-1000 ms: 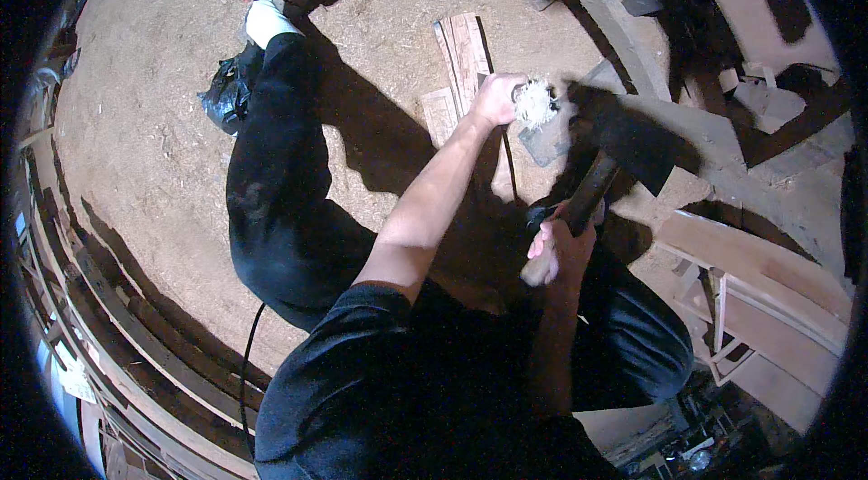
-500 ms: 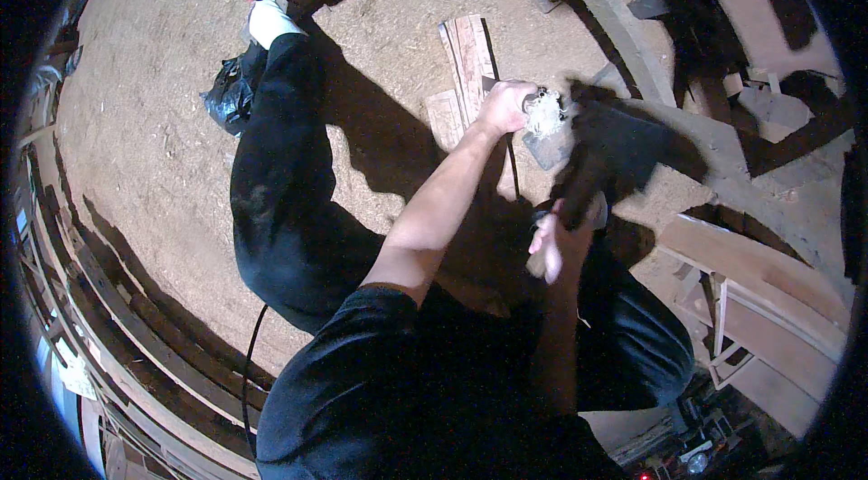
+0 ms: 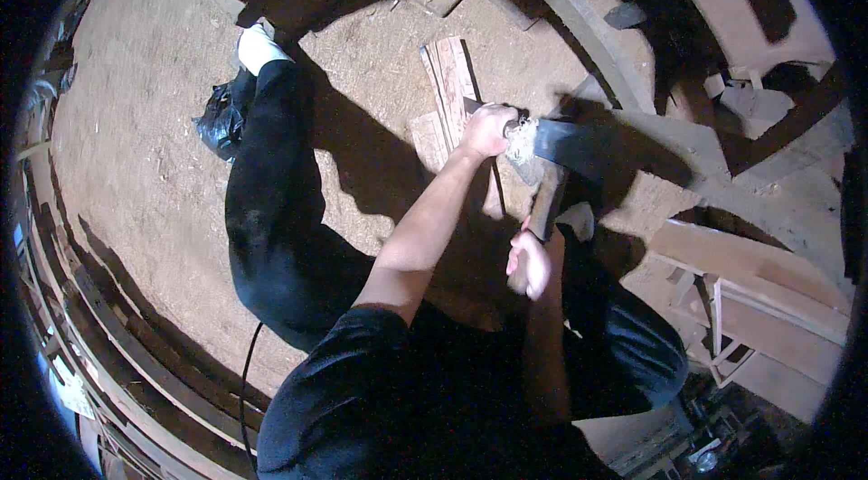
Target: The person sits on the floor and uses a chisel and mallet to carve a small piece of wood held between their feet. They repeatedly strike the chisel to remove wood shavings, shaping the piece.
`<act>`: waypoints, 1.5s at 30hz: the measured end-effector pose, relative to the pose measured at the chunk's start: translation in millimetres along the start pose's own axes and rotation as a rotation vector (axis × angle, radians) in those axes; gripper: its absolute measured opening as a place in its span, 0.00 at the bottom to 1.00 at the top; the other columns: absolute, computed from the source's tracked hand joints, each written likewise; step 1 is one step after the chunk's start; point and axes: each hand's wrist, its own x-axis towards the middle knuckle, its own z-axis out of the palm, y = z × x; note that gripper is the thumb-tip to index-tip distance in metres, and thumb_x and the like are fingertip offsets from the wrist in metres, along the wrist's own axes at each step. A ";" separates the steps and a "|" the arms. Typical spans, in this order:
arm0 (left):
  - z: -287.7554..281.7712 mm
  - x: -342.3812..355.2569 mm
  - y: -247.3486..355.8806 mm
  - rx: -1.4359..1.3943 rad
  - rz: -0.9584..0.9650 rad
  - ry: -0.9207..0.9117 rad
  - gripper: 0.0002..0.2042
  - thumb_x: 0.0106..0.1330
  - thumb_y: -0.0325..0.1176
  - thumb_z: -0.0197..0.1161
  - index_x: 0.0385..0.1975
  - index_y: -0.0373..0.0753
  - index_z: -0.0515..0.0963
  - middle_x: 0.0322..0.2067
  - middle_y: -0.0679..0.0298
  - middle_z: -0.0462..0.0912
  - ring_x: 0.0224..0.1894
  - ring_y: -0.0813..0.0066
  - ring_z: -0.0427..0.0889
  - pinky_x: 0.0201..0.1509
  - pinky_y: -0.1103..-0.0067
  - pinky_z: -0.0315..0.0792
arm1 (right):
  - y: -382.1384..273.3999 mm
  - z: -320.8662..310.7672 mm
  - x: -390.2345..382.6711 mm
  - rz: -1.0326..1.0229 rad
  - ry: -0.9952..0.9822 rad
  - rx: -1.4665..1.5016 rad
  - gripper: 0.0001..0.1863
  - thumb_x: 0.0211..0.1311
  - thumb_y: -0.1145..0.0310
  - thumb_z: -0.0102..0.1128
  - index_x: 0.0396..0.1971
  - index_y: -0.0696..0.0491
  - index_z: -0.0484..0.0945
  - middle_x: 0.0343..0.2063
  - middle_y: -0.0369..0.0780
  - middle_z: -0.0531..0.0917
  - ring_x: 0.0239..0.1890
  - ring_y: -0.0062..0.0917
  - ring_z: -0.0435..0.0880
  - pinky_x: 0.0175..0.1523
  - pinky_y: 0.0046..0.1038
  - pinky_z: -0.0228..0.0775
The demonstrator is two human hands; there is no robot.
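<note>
My left hand (image 3: 488, 129) is closed around a chisel; its short dark blade (image 3: 471, 106) shows beyond the fist, at the edge of a reddish wooden piece (image 3: 449, 73). The chisel's pale handle end (image 3: 522, 141) is splayed and frayed. In my right hand (image 3: 531, 265) is the wooden handle of a hatchet (image 3: 547, 198), fingers wrapped round it low down. The hatchet's dark, wide head (image 3: 571, 145) is right beside the frayed end; whether they touch I cannot tell. My fist hides most of the chisel.
A black plastic bag (image 3: 220, 121) lies by my left leg. Planks and a wooden frame (image 3: 750, 277) stand at the right. Long timbers (image 3: 136, 340) run along the left. A curved beam (image 3: 588, 23) crosses the far right, and a cable (image 3: 246, 381) hangs at my left side.
The hatchet, blurred and farther right of the chisel half a second ago, has swung left to the frayed handle end. My left hand keeps its hold on the chisel.
</note>
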 end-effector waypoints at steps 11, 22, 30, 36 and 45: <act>-4.8 1.4 33.6 -0.067 -0.050 0.108 0.11 0.38 0.35 0.63 0.19 0.38 0.72 0.20 0.55 0.75 0.28 0.54 0.75 0.35 0.68 0.69 | 21.6 -68.3 -40.1 0.185 -0.525 0.775 0.18 0.58 0.54 0.37 0.26 0.55 0.67 0.11 0.43 0.70 0.14 0.40 0.74 0.21 0.43 0.67; -1.8 -37.4 85.2 -0.119 -0.177 0.156 0.10 0.39 0.33 0.61 0.16 0.36 0.69 0.18 0.54 0.73 0.27 0.53 0.74 0.33 0.68 0.68 | 18.6 -55.4 -56.1 0.155 -0.310 0.614 0.11 0.44 0.77 0.48 0.31 0.52 0.65 0.13 0.40 0.68 0.08 0.30 0.69 0.13 0.34 0.64; 17.6 -66.8 71.0 -0.095 0.015 0.069 0.09 0.37 0.32 0.61 0.17 0.39 0.69 0.18 0.57 0.72 0.27 0.57 0.73 0.34 0.69 0.66 | 8.9 -46.5 -64.6 0.158 -0.230 0.470 0.10 0.42 0.77 0.49 0.28 0.53 0.66 0.11 0.38 0.68 0.08 0.26 0.68 0.13 0.32 0.63; 21.7 -57.6 44.3 -0.055 0.100 0.172 0.09 0.36 0.32 0.61 0.16 0.40 0.67 0.18 0.58 0.72 0.27 0.58 0.73 0.33 0.69 0.66 | 8.4 -39.8 -62.9 0.264 -0.152 0.400 0.10 0.40 0.79 0.50 0.27 0.54 0.65 0.09 0.37 0.66 0.06 0.25 0.67 0.12 0.30 0.63; 25.6 -53.3 31.9 -0.050 0.020 0.114 0.07 0.38 0.31 0.59 0.17 0.40 0.68 0.19 0.57 0.73 0.27 0.56 0.74 0.35 0.68 0.68 | 19.9 -29.6 -54.4 0.095 -0.034 0.027 0.10 0.41 0.79 0.51 0.29 0.58 0.66 0.10 0.39 0.68 0.07 0.25 0.69 0.12 0.30 0.65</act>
